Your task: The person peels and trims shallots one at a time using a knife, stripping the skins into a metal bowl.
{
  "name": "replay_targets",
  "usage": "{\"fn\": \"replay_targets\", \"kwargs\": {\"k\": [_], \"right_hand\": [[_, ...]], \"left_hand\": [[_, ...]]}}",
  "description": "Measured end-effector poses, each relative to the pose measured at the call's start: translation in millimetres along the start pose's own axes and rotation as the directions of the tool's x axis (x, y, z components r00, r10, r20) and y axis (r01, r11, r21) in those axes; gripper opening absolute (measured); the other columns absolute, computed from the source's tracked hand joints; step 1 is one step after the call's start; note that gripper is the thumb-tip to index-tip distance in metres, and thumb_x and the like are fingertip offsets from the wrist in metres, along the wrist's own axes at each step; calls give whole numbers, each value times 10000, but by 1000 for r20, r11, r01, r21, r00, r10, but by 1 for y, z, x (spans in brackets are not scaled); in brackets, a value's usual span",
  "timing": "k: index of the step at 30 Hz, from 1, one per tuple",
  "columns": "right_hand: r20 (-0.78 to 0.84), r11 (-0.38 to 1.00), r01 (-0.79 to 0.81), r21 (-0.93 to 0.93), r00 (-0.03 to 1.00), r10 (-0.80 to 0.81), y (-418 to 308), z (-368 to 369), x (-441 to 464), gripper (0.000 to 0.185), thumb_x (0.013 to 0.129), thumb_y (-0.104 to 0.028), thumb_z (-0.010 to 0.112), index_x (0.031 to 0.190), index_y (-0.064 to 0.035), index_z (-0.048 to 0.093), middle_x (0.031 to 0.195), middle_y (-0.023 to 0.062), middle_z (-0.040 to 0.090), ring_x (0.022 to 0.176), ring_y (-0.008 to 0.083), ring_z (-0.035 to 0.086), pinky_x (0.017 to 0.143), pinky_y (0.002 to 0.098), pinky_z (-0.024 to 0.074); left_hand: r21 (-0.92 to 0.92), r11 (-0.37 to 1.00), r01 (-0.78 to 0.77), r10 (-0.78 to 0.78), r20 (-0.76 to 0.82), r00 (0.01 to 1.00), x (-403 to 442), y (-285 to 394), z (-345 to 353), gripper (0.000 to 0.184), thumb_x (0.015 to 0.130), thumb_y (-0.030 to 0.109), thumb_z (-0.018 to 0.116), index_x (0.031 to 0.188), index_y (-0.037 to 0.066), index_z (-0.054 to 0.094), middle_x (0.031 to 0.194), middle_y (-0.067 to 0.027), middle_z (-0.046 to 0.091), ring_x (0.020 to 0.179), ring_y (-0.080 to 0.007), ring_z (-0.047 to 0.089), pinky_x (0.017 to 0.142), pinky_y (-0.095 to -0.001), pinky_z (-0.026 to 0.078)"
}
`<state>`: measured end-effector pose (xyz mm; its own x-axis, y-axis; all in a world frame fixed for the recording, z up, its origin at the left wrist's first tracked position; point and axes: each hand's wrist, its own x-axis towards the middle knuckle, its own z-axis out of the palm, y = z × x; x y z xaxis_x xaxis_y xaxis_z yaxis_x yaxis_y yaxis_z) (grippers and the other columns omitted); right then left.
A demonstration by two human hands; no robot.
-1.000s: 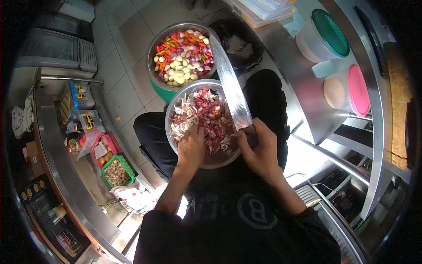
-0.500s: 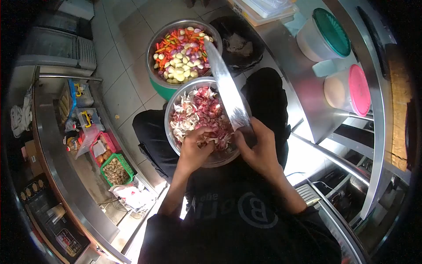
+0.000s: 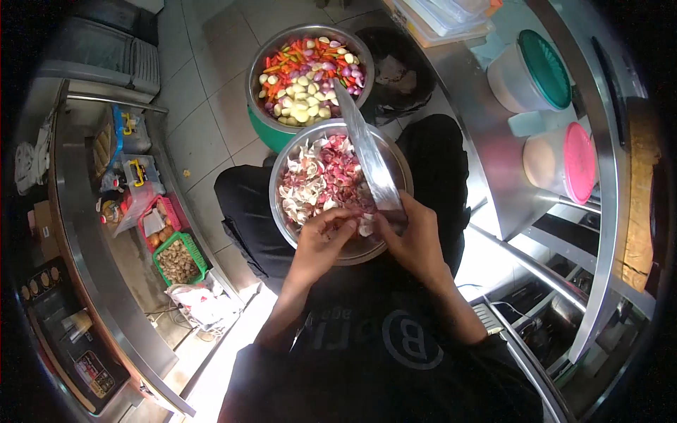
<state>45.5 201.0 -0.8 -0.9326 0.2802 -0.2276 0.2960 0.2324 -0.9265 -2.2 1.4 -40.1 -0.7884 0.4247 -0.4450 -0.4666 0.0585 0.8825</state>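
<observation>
Right hand clamped on the knife, left fingers closing in

Firm grip here: the right hand point(image 3: 422, 245) wraps the handle end of the knife point(image 3: 372, 163), thumb up near the blade, and now the left hand point(image 3: 315, 250) has come up out of the skins point(image 3: 305, 173) to meet it! That seems to bring the work to the blade's near end. A pale piece point(image 3: 366, 226) shows between the hands; whether the bunched left fingers pinch it, I cannot tell

And the knife? It slants across the right side of the near bowl point(image 3: 396, 155), long axis running away from the body and leftward, tip pointing over the far bowl point(image 3: 310, 30), with chillies point(image 3: 282, 62) and peeled cloves point(image 3: 300, 99) inside
</observation>
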Motion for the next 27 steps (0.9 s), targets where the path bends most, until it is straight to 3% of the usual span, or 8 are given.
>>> {"fn": "replay_targets", "kwargs": {"k": [1, 3, 7, 9, 12, 14, 20, 27], "right_hand": [[3, 1000, 6, -4, 1000, -6, 0, 0, 1, 271, 896, -46, 799, 1133, 35, 695, 999, 253, 743, 956, 422, 774, 807, 426, 595], [-45, 948, 123, -295, 989, -142, 4, 0, 2, 260, 903, -59, 800, 1124, 29, 698, 939, 234, 725, 915, 398, 767, 773, 426, 584], [4, 967, 163, -198, 986, -165, 1, 5, 2, 238, 914, -75, 799, 1109, 27, 706, 891, 206, 707, 873, 368, 751, 760, 404, 573], [67, 974, 162, -156, 986, -153, -11, 4, 0, 193, 901, -33, 793, 1063, 38, 715, 939, 171, 754, 863, 241, 759, 822, 325, 578], [68, 990, 142, 7, 988, -142, -5, 10, -4, 180, 935, -99, 791, 1049, 24, 725, 906, 192, 718, 828, 290, 740, 749, 381, 549], [69, 991, 129, 36, 989, -131, -5, 14, -7, 179, 937, -99, 788, 1053, 23, 726, 915, 193, 723, 833, 273, 740, 752, 380, 549], [75, 981, 192, -12, 979, -190, -13, 10, -7, 183, 934, -78, 775, 1080, 18, 722, 930, 197, 727, 861, 291, 749, 765, 380, 553], [114, 941, 283, -188, 957, -265, -30, 4, -8, 261, 919, -27, 734, 1174, 4, 694, 1034, 199, 707, 915, 413, 741, 784, 419, 575]], "left_hand": [[116, 993, -35, 38, -28, 999, 0, 2, -5, 279, 913, 44, 804, 1175, -26, 741, 982, -90, 759, 945, -156, 717, 868, -309, 548], [227, 971, -69, 83, -53, 995, -2, 8, -7, 266, 922, 31, 781, 1177, -29, 737, 990, -94, 760, 951, -163, 721, 875, -313, 549], [366, 903, -224, 254, -37, 966, -4, 16, -12, 289, 902, -33, 736, 1191, -26, 727, 1023, -87, 760, 998, -155, 716, 890, -300, 550], [438, 856, -275, 303, 6, 953, -3, 10, -14, 315, 890, -49, 726, 1204, -26, 721, 1036, -88, 759, 1017, -152, 714, 897, -300, 552], [250, 949, -193, 196, 12, 980, -5, 6, -9, 312, 920, -54, 733, 1229, -19, 708, 1070, -79, 749, 1042, -146, 704, 927, -306, 563], [-150, 989, -3, -3, -38, 999, -9, 12, 1, 274, 972, -56, 722, 1241, -9, 701, 1125, -70, 734, 1055, -142, 698, 968, -305, 570], [-350, 935, -48, 51, 0, 999, -9, -3, 1, 250, 1009, -30, 723, 1257, -5, 698, 1153, -69, 726, 1109, -141, 687, 1027, -310, 556], [-237, 966, -103, 105, -4, 994, -14, 8, 4, 245, 996, -27, 746, 1236, -26, 699, 1147, -61, 738, 1130, -132, 685, 1062, -315, 529]]}}
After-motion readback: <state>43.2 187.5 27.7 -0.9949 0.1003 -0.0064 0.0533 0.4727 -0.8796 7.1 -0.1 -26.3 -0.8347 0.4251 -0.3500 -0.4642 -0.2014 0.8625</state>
